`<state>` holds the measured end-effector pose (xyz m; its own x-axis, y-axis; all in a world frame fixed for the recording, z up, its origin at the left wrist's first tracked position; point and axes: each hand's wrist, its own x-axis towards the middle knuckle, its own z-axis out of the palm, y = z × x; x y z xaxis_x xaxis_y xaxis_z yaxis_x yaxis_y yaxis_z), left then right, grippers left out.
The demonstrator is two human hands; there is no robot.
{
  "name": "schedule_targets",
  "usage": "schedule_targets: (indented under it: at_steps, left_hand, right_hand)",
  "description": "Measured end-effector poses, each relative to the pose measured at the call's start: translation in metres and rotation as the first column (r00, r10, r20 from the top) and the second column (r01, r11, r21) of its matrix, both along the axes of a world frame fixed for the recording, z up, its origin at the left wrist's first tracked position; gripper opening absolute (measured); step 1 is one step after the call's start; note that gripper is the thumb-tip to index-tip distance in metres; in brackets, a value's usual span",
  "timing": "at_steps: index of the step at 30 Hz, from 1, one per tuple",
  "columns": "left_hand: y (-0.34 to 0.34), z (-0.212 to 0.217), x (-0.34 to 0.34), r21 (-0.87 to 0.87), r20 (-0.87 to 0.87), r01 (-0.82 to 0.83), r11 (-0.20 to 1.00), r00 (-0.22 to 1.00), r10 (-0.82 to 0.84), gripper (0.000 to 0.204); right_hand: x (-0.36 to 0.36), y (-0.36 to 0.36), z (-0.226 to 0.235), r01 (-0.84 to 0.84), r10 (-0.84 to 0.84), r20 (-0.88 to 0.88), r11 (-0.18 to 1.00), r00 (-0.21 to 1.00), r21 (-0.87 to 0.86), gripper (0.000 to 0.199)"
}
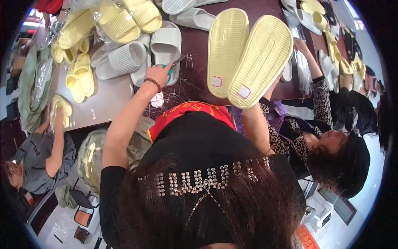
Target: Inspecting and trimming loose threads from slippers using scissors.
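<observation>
A pair of pale yellow slippers (pixel 259 62) is raised over the table with soles facing up, a small white label near the heel of each. My right forearm (pixel 255 124) reaches up behind them; the hand is mostly hidden, gripping the pair. Fingers wrapped round the green handles, my left hand (pixel 159 75) holds small scissors (pixel 169 72), whose dark blades point to the far right. That hand is above a grey slipper (pixel 167 39) lying on the table. Loose thread ends (pixel 188 81) are scattered beside it, close to a cluster of pinkish-white labels (pixel 157 99).
More yellow slippers (pixel 118 23), some in clear plastic, and grey slippers (pixel 122 62) crowd the table's far left. On the left, a person (pixel 43 153) handles a yellow slipper. At my right, another person (pixel 315 120) reaches toward clear plastic bags (pixel 304 74).
</observation>
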<state>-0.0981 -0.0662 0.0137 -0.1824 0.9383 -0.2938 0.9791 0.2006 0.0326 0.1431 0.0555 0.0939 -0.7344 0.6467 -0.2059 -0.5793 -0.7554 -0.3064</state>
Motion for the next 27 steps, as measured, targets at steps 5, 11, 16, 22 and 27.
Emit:
schedule_targets:
  at_steps: [5,11,16,22,27]
  left_hand:
    - [0.017,0.035,0.009,0.144,0.136,-0.052,0.988,0.99,0.032,0.038]
    - [0.025,0.081,0.068,0.341,0.897,-0.423,0.839,0.415,-0.156,0.036]
    - [0.017,0.09,0.092,0.169,0.98,-0.54,0.825,0.182,-0.082,0.036]
    - [0.022,0.083,0.098,0.037,0.96,-0.627,0.778,-0.193,-0.202,0.035]
    - [0.017,0.079,0.097,0.067,0.964,-0.639,0.766,-0.156,-0.215,0.036]
  right_hand:
    - [-0.001,-0.014,0.006,0.135,-0.14,-0.142,0.99,0.98,-0.046,0.044]
    - [-0.005,-0.022,0.017,0.229,-0.256,-0.303,0.966,0.918,-0.121,0.048]
    - [-0.012,-0.018,0.075,0.438,-0.252,0.443,0.811,0.86,-0.388,0.052]
    - [-0.01,-0.017,0.086,0.443,-0.27,0.377,0.734,0.886,-0.515,0.048]
    - [-0.002,-0.016,0.06,0.343,-0.262,0.265,0.877,0.928,-0.335,0.046]
